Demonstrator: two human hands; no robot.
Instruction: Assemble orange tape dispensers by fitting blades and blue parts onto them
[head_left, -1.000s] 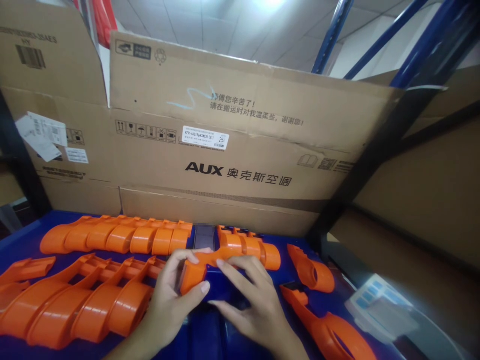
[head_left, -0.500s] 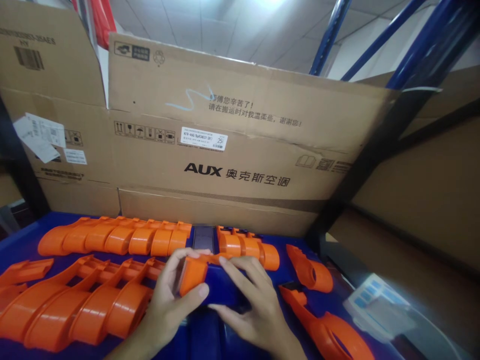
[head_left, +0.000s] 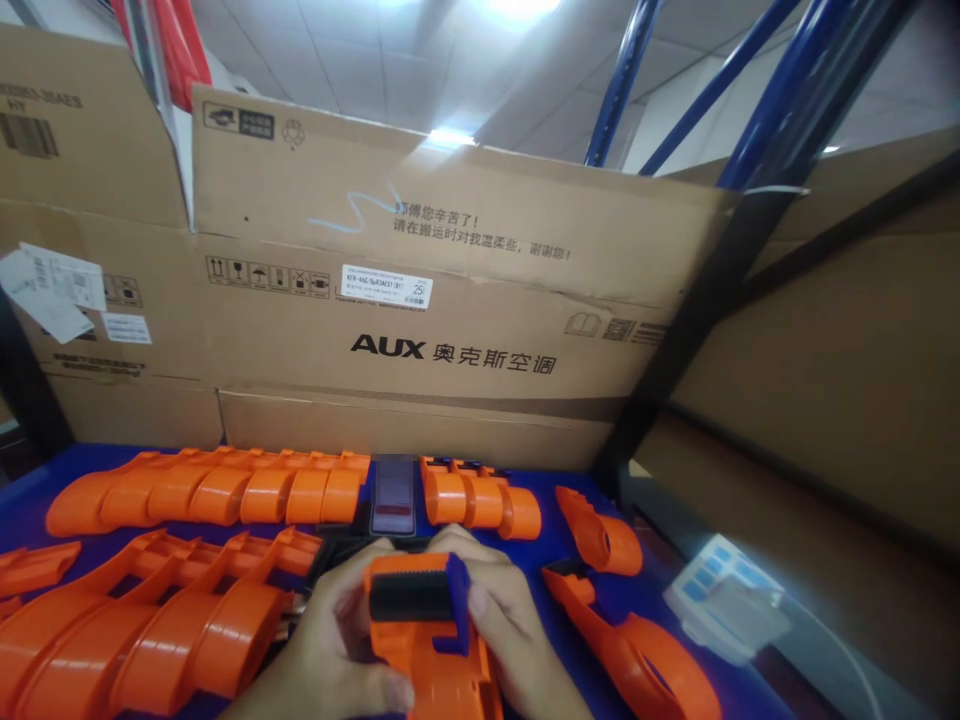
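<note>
Head view: orange parts (head_left: pixel 232 640) flank the held dispenser (head_left: pixel 411 642).

From where I stand, I see the left hand (head_left: pixel 337 620) and the right hand (head_left: pixel 499 595) around an orange plastic piece (head_left: pixel 431 670) with a black strip (head_left: pixel 409 597) across its end, the right thumb against its blue part (head_left: pixel 459 612). Similar orange parts line the blue table (head_left: pixel 637 592) in a back-left row (head_left: pixel 217 495) and a front-left row (head_left: pixel 161 625), with three more (head_left: pixel 484 507) behind the right hand and two at the right. Behind stands AUX-printed cardboard (head_left: pixel 465 310).
</note>
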